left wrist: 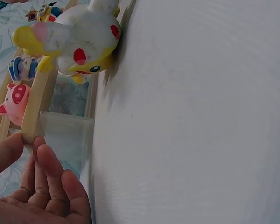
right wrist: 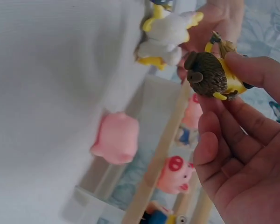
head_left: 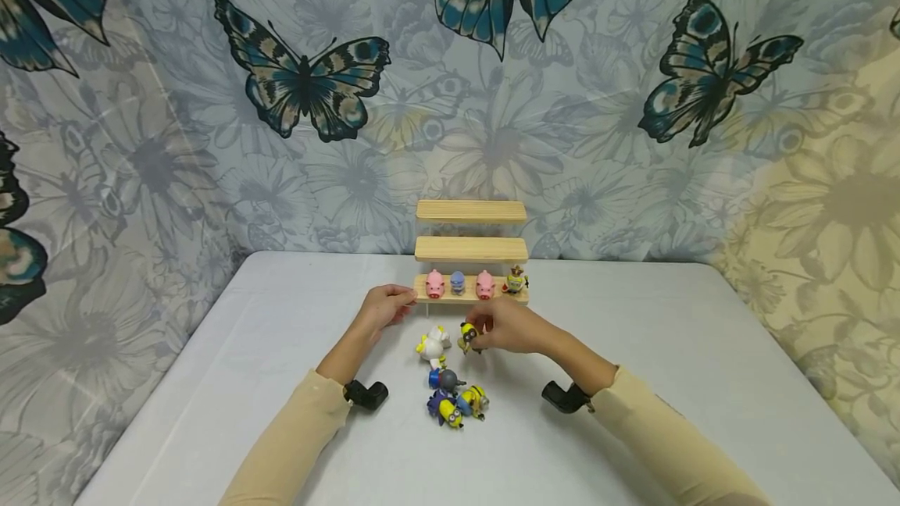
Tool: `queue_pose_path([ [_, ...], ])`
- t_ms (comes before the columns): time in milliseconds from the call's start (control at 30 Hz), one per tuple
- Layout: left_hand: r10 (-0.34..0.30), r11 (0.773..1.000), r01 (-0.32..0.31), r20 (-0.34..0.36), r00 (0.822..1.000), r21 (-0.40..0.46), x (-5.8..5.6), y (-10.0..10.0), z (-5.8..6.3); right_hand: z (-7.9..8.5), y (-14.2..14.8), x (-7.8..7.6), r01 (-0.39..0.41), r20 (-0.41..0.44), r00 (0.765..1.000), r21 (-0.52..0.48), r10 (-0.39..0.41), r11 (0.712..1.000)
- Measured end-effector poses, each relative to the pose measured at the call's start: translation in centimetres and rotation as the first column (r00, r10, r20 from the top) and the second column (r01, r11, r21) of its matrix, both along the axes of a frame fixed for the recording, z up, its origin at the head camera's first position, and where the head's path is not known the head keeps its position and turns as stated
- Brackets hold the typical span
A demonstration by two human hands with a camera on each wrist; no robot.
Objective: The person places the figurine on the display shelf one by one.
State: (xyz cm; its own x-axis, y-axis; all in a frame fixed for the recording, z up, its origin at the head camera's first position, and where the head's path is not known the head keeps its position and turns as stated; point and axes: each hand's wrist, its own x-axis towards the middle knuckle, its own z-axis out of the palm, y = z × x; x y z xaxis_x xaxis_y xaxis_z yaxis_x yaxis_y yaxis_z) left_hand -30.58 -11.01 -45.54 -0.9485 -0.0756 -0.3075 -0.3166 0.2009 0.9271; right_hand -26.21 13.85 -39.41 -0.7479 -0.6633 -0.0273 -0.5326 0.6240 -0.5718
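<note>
- While, in the head view, the shelf (head_left: 471, 249) is pinched by the left hand (head_left: 383, 308), a figure (head_left: 468, 336) is held by the right hand (head_left: 513, 325), lower centre; figure-handling seems in hand, a steady grip called for next.
- White table (head_left: 605, 295) backed by butterfly cloth (head_left: 506, 147).
- Left wrist: shelf end gripped, lower left.
- Right wrist: figure pinched, upper right.

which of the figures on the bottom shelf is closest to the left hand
The pig at the left end, by the left hand gripping the shelf; the blue figure, the other pig and the yellow figure stand farther right.
</note>
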Motion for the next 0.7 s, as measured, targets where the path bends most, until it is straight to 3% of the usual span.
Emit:
queue_pose_path([
  [333,-0.007,1.000,0.007,0.000,1.000,0.002,0.0,-0.1,0.0,1.4,0.0,-0.1,0.031,-0.095,0.995,-0.055,-0.036,0.998],
  [700,-0.012,1.000,0.012,0.013,1.000,0.011,0.0,-0.1,0.3,2.6,0.1,-0.8,0.039,-0.142,0.988,-0.116,-0.055,0.993],
])
